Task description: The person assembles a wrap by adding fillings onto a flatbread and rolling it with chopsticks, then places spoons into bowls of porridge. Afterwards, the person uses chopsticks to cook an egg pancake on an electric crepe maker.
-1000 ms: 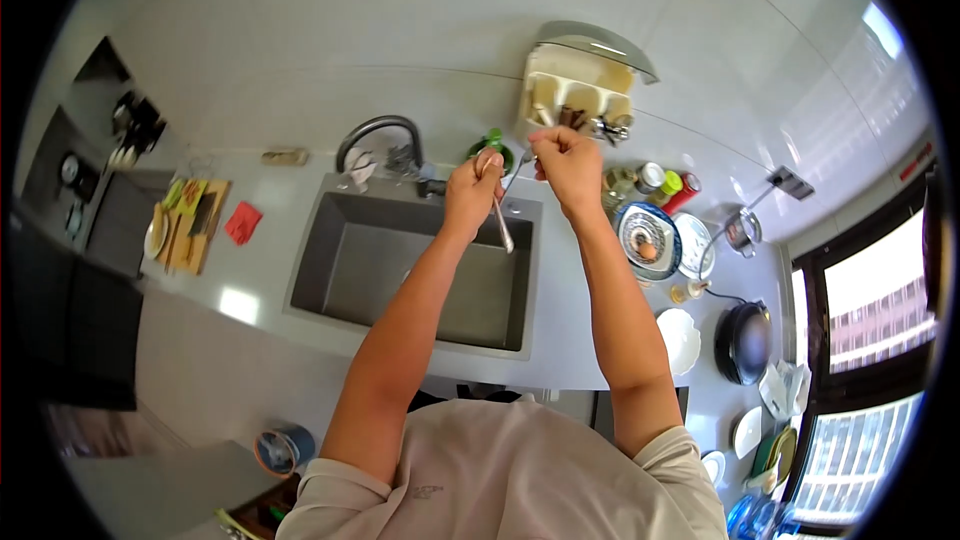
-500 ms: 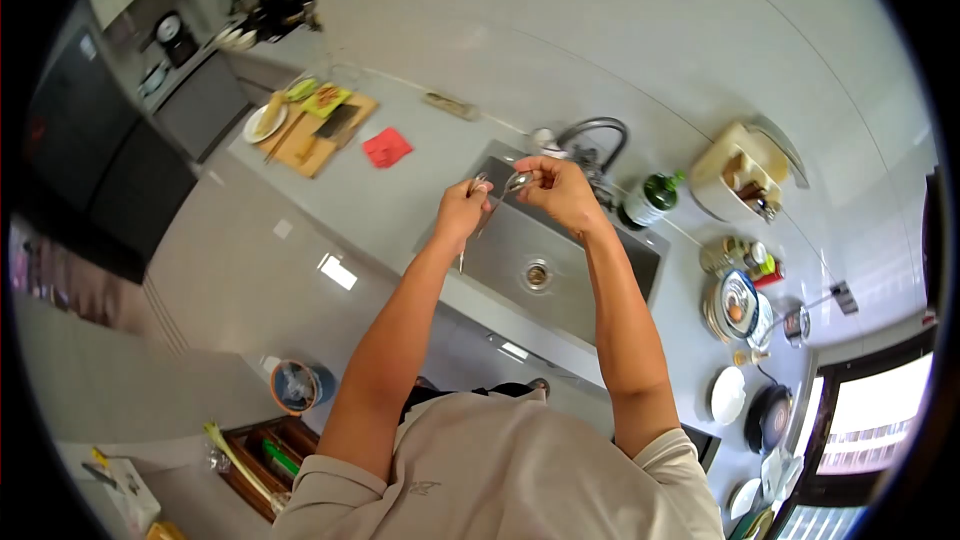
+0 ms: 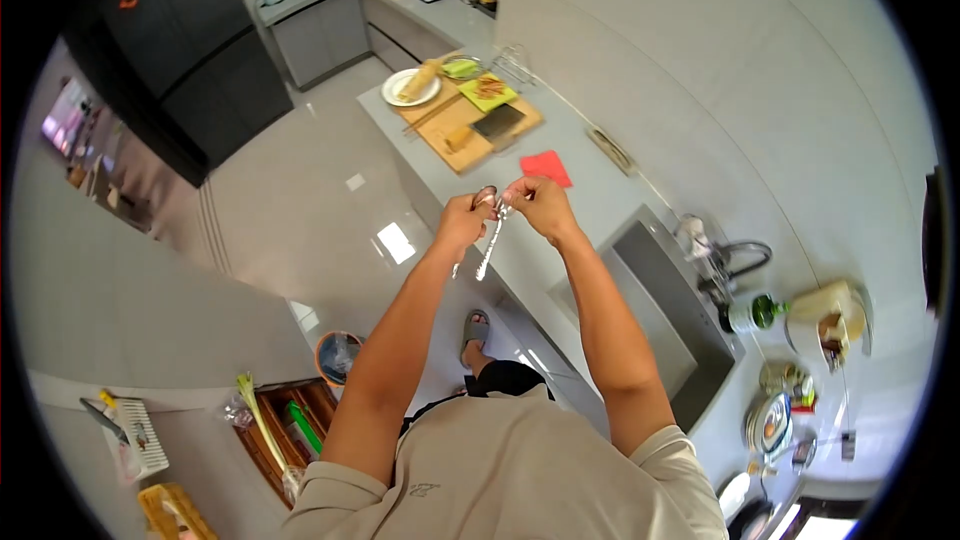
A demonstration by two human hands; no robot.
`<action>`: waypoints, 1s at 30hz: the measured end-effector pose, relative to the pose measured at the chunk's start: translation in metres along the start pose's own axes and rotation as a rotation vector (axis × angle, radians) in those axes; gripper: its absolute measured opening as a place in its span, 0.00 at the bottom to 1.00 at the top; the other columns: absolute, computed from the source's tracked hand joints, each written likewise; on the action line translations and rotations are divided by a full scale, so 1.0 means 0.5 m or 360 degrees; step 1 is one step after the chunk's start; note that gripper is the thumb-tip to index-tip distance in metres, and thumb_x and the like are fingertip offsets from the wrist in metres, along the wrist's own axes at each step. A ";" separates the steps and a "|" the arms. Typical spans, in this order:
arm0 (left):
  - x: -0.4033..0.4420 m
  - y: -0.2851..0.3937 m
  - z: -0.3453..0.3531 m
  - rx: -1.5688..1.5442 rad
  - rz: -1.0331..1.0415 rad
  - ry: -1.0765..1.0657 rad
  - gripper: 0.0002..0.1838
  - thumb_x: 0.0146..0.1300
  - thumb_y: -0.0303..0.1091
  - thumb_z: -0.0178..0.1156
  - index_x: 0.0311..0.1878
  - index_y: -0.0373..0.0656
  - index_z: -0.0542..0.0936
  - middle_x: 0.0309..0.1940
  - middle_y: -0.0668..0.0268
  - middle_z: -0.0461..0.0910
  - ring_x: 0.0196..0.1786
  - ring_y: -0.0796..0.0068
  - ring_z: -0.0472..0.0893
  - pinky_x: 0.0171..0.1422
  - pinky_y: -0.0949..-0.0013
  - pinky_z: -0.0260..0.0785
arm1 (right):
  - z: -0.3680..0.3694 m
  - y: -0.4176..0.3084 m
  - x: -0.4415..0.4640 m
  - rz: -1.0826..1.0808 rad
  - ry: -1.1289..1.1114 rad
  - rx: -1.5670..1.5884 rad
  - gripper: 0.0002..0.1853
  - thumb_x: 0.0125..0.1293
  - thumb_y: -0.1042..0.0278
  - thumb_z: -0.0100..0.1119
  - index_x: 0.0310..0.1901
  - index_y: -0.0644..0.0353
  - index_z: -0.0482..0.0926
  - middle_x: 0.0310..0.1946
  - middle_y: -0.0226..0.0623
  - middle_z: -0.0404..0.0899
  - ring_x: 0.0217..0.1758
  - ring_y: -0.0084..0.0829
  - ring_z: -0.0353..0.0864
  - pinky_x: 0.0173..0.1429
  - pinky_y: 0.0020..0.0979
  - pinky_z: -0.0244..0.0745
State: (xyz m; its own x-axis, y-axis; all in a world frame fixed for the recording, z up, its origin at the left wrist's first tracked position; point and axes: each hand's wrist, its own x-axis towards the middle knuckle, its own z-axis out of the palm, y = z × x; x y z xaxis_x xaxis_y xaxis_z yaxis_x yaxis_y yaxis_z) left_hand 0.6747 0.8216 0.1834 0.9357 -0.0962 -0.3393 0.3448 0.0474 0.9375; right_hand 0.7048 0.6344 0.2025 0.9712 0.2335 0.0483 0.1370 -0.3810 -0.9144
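My left hand (image 3: pixel 464 221) is closed on a metal spoon (image 3: pixel 486 194), whose bowl shows above my thumb; a thin handle end hangs below the palm. Close beside it, my right hand (image 3: pixel 543 207) pinches a second shiny metal utensil (image 3: pixel 490 252), which looked like a spoon half a second ago. Its handle slants down between my hands, while its upper end is blurred and partly hidden by my fingers. Both hands are held in front of the counter edge, just short of a red cloth (image 3: pixel 546 168).
A wooden cutting board (image 3: pixel 455 147) with a cleaver (image 3: pixel 498 121) and food lies ahead on the counter (image 3: pixel 590 202). To the right are the sink (image 3: pixel 690 380), faucet (image 3: pixel 745 258) and a green bottle (image 3: pixel 752 313). A bin (image 3: pixel 338 357) stands on the floor at left.
My body and view have turned left, so my hands have moved from over the sink to the counter edge near the red cloth. Both hands still hold the utensils. One foot now shows.
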 end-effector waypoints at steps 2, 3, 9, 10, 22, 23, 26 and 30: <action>0.031 0.020 -0.071 -0.0113 0.0023 0.0086 0.13 0.77 0.34 0.57 0.55 0.38 0.82 0.40 0.61 0.86 0.27 0.83 0.70 0.28 0.76 0.61 | 0.066 0.020 0.086 -0.0009 -0.0065 0.0248 0.07 0.72 0.68 0.66 0.44 0.62 0.84 0.30 0.33 0.85 0.31 0.24 0.80 0.37 0.29 0.75; 0.047 0.029 -0.111 -0.0161 0.0005 0.0098 0.13 0.77 0.36 0.57 0.53 0.37 0.82 0.38 0.61 0.86 0.25 0.83 0.68 0.28 0.75 0.60 | 0.095 0.012 0.127 0.0139 -0.0092 0.0320 0.06 0.75 0.69 0.61 0.44 0.62 0.81 0.30 0.34 0.84 0.33 0.23 0.81 0.37 0.29 0.76; 0.169 0.075 -0.333 -0.0184 -0.0133 0.0076 0.15 0.79 0.37 0.54 0.50 0.33 0.82 0.44 0.57 0.88 0.26 0.79 0.72 0.30 0.70 0.68 | 0.244 -0.070 0.339 -0.0077 -0.0313 0.0221 0.11 0.74 0.65 0.63 0.52 0.61 0.83 0.31 0.32 0.85 0.33 0.23 0.82 0.40 0.29 0.78; 0.186 0.087 -0.358 -0.0136 -0.0101 0.0065 0.16 0.80 0.39 0.54 0.51 0.33 0.82 0.44 0.57 0.88 0.27 0.79 0.73 0.30 0.71 0.67 | 0.267 -0.078 0.372 -0.0131 -0.0369 0.0165 0.11 0.72 0.65 0.64 0.50 0.61 0.85 0.32 0.34 0.86 0.34 0.25 0.84 0.41 0.30 0.79; 0.333 0.152 -0.669 -0.0205 -0.0301 -0.0082 0.23 0.84 0.48 0.49 0.49 0.36 0.82 0.29 0.67 0.80 0.25 0.78 0.73 0.28 0.70 0.66 | 0.477 -0.102 0.709 -0.0256 -0.0175 -0.0252 0.12 0.72 0.59 0.63 0.45 0.57 0.88 0.33 0.43 0.87 0.36 0.41 0.86 0.43 0.37 0.79; 0.354 0.154 -0.700 -0.0247 -0.0282 -0.0071 0.22 0.84 0.47 0.49 0.48 0.36 0.82 0.28 0.68 0.78 0.24 0.79 0.71 0.28 0.71 0.64 | 0.496 -0.115 0.732 -0.0203 -0.0185 -0.0237 0.12 0.72 0.59 0.64 0.46 0.58 0.87 0.32 0.42 0.87 0.35 0.38 0.85 0.42 0.35 0.78; 0.414 0.172 -0.800 -0.0310 -0.0206 0.0005 0.20 0.83 0.45 0.50 0.48 0.36 0.81 0.29 0.68 0.79 0.25 0.80 0.70 0.28 0.72 0.63 | 0.586 -0.134 0.808 -0.0197 -0.0027 -0.0133 0.11 0.72 0.61 0.65 0.46 0.59 0.87 0.30 0.38 0.87 0.33 0.33 0.84 0.42 0.33 0.78; 0.485 0.207 -0.933 -0.0371 -0.0185 0.0109 0.18 0.82 0.43 0.51 0.48 0.35 0.81 0.31 0.65 0.81 0.23 0.81 0.69 0.26 0.73 0.61 | 0.689 -0.181 0.910 0.0027 0.0109 -0.0025 0.11 0.71 0.62 0.67 0.47 0.61 0.87 0.28 0.33 0.85 0.31 0.26 0.81 0.41 0.31 0.77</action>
State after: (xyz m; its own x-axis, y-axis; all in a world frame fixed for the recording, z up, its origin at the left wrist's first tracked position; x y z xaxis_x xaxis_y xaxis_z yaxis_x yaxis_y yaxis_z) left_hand 0.9719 1.2670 0.1619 0.8889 -0.0474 -0.4557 0.4508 0.2684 0.8513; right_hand 1.0669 1.0832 0.1687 0.9844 0.1653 0.0611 0.1233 -0.3986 -0.9088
